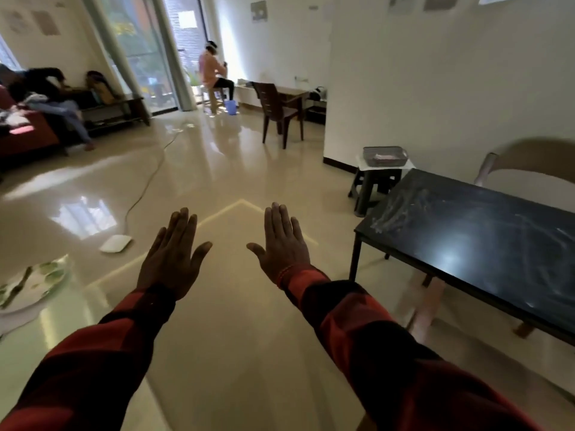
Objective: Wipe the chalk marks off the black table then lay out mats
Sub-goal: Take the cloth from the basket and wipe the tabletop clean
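The black table point(485, 244) stands at the right, with white chalk marks point(401, 206) smeared over its far left corner and fainter streaks across its top. My left hand point(174, 253) and my right hand point(281, 244) are stretched out flat over the floor, palms down, fingers apart and holding nothing. Both are well to the left of the table, and neither touches it. A leaf-patterned mat point(31, 283) lies on a surface at the left edge.
A dark stool point(376, 185) carrying a grey basket point(385, 156) stands beyond the table. A beige chair point(529, 163) sits behind the table. A white device point(115, 243) and its cable point(149, 178) lie on the glossy floor. A brown chair point(278, 112) and people are farther back.
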